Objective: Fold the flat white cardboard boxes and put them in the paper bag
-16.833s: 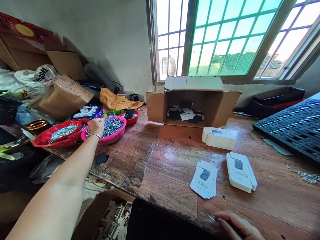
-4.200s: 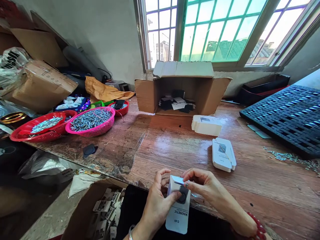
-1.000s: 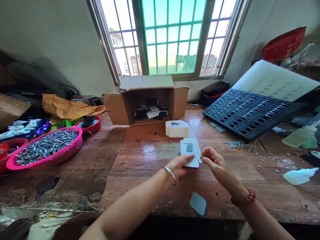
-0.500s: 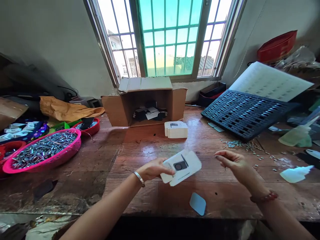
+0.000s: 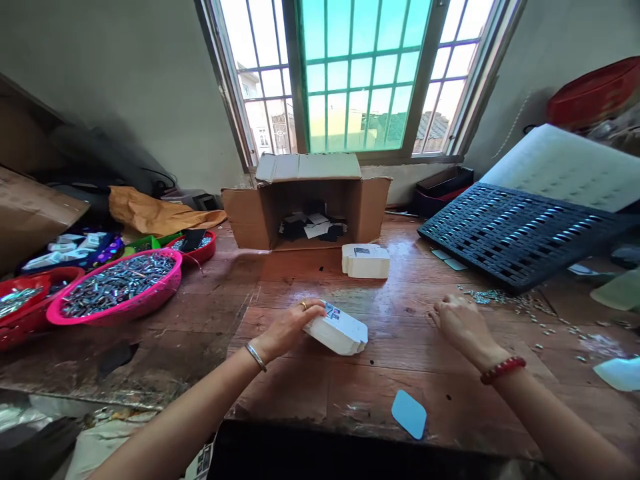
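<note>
My left hand [image 5: 293, 327] is closed around the left end of a thick stack of white cards [image 5: 340, 330], low over the wooden table. Printing shows on the top card. My right hand [image 5: 457, 323] is to the right of that stack, palm down, with its fingers curled near the tabletop; whether anything is between the fingertips is hidden. A second white card stack [image 5: 366, 261] stands farther back. Near the front edge lies a light blue rounded piece [image 5: 409, 414].
An open cardboard box [image 5: 247, 217] with dark and white pieces stands under the window. Small metal parts fill a pink basket [image 5: 120, 287] at left. A black slotted tray [image 5: 520, 233] leans at right, beside scattered metal bits [image 5: 500, 298].
My left hand has turned the held cards, so their stacked edges now face forward, and lowered them toward the table. My right hand has turned palm down. The view has shifted left.
</note>
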Demonstrator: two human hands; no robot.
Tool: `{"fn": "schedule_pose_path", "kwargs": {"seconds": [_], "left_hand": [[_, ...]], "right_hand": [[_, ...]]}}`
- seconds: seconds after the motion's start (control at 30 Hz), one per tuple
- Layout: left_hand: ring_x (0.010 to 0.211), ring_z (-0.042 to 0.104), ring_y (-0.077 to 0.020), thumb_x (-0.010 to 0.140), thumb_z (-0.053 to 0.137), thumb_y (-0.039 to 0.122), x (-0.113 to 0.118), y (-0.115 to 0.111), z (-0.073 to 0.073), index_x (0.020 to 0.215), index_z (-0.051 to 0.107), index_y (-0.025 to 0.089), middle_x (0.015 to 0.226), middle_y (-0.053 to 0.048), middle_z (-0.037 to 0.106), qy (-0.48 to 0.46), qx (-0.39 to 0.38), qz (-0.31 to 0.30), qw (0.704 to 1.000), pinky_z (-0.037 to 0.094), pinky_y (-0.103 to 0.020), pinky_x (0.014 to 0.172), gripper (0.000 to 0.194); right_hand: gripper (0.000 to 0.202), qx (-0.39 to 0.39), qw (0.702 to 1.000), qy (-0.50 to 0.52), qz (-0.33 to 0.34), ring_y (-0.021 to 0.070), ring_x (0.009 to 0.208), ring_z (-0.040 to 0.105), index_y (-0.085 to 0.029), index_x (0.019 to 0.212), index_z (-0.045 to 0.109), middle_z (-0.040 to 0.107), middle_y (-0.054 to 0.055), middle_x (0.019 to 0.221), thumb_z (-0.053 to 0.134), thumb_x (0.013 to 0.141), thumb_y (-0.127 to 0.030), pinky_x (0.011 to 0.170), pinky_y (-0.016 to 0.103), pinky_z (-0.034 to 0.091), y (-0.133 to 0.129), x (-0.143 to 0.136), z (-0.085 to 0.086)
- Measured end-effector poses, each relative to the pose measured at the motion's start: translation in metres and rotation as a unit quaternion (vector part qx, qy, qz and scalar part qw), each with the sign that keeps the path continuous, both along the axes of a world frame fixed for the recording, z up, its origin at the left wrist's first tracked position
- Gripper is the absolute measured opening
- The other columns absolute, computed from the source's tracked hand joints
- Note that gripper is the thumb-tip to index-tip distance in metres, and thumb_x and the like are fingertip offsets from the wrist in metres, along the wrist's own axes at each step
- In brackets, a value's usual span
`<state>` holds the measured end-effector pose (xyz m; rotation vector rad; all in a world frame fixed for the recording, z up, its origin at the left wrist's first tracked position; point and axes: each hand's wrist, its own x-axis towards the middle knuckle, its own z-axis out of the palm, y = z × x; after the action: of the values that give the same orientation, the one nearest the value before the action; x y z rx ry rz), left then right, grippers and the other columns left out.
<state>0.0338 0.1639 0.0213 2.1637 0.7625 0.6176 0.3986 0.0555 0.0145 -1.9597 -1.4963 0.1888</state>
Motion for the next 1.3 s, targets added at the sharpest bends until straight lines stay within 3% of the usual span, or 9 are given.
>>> {"fn": "schedule_pose_path", "kwargs": {"seconds": [0.1,0.23,0.4,0.53,0.6,0.73,0.87,1.03,1.3], "left_hand": [[0.133,0.048,-0.0239,0.078,0.051,-0.002,-0.008,0.001,-0.015,0.100,0.068,0.028,0.134,-0.004,0.061,-0.005,0.022,0.008,1.000,0.034,-0.044,0.114,0.041],[0.141,0.038,-0.0228,0.082,0.055,0.001,-0.013,0.001,-0.022,0.099,0.068,0.029,0.139,-0.003,0.057,-0.027,0.010,0.048,0.998,0.024,-0.045,0.121,0.035],[0.148,0.023,-0.0267,0.083,0.055,0.003,-0.023,-0.014,-0.027,0.126,0.054,0.024,0.147,-0.010,0.043,-0.087,-0.088,0.205,0.971,0.015,-0.055,0.122,0.048],[0.105,0.066,-0.0291,0.086,0.063,0.022,-0.033,-0.042,-0.032,0.114,0.056,0.015,0.107,-0.015,0.065,-0.114,-0.283,0.227,0.925,0.050,-0.055,0.097,0.031],[0.085,0.071,-0.0255,0.088,0.062,0.036,-0.032,-0.054,-0.031,0.101,0.061,0.013,0.092,-0.014,0.068,-0.132,-0.376,0.198,0.896,0.057,-0.049,0.084,0.026],[0.084,0.072,-0.0217,0.087,0.064,0.042,-0.016,-0.056,-0.022,0.095,0.066,0.014,0.094,-0.014,0.073,-0.180,-0.469,0.158,0.850,0.057,-0.039,0.084,0.029],[0.080,0.069,-0.0188,0.082,0.069,0.028,0.009,-0.035,-0.021,0.095,0.070,0.014,0.095,-0.011,0.075,-0.202,-0.475,0.145,0.844,0.055,-0.033,0.079,0.018],[0.082,0.068,-0.0208,0.067,0.073,0.005,0.033,-0.010,-0.039,0.088,0.071,0.014,0.089,-0.007,0.076,-0.206,-0.419,0.178,0.866,0.053,-0.033,0.082,0.024],[0.099,0.068,-0.0229,0.069,0.074,0.002,0.029,-0.006,-0.057,0.097,0.070,0.016,0.102,-0.006,0.076,-0.179,-0.362,0.194,0.894,0.051,-0.037,0.093,0.032]], "right_hand": [[0.020,-0.015,0.995,0.022,0.097,0.0299,0.081,0.065,-0.021,0.065,0.067,0.069,0.011,0.078,0.061,0.082,-0.031,0.079,0.044,0.048,0.004,-0.049,-0.001],[0.033,-0.022,0.975,0.077,0.205,0.0267,0.114,0.061,-0.022,0.113,0.068,0.068,0.009,0.123,0.064,0.084,-0.035,0.096,0.039,0.048,0.016,-0.118,-0.009],[0.052,-0.079,0.961,0.138,0.224,0.0268,0.092,0.070,-0.017,0.125,0.060,0.076,0.009,0.106,0.073,0.075,-0.025,0.078,0.039,0.054,0.032,-0.155,-0.021],[0.046,-0.102,0.953,0.174,0.227,0.0279,0.087,0.071,-0.016,0.118,0.064,0.078,0.010,0.099,0.073,0.074,-0.028,0.073,0.037,0.053,0.035,-0.161,-0.025],[0.036,-0.109,0.945,0.193,0.243,0.0267,0.081,0.071,-0.016,0.109,0.069,0.079,0.008,0.093,0.072,0.075,-0.028,0.068,0.034,0.052,0.034,-0.166,-0.026],[0.023,-0.115,0.934,0.219,0.256,0.0248,0.076,0.072,-0.017,0.096,0.074,0.079,0.006,0.087,0.068,0.079,-0.032,0.064,0.031,0.052,0.032,-0.177,-0.027],[0.028,-0.100,0.949,0.218,0.204,0.0271,0.078,0.071,-0.015,0.093,0.074,0.078,0.010,0.087,0.062,0.081,-0.036,0.069,0.034,0.052,0.037,-0.179,-0.030],[0.025,-0.094,0.963,0.228,0.111,0.0284,0.081,0.068,-0.014,0.081,0.072,0.073,0.010,0.079,0.057,0.082,-0.035,0.070,0.035,0.049,0.052,-0.169,-0.037],[0.034,-0.151,0.911,0.371,0.094,0.0189,0.057,0.064,-0.015,0.066,0.066,0.071,0.006,0.063,0.047,0.088,-0.032,0.053,0.028,0.047,0.058,-0.152,-0.029]]}}
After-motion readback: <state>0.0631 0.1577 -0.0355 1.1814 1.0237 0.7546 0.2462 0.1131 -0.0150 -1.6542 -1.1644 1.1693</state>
